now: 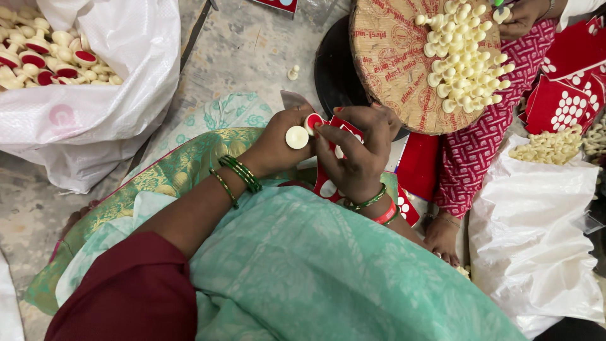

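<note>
My left hand (278,146) holds small cream knob-shaped pieces; one round cream cap (297,137) faces up and another shows a red face (313,121). My right hand (358,151) grips a red card with white round spots (328,184), its fingers touching the red-faced piece. Both wrists carry green bangles, and both hands rest over my lap, which is covered in pale green cloth.
A white sack (95,113) at the upper left is full of cream and red-faced knobs. Another person in red patterned cloth holds a round board (391,69) with several cream knobs. Red cards (562,104) and a white bag (536,215) lie at the right. One loose knob (293,72) lies on the floor.
</note>
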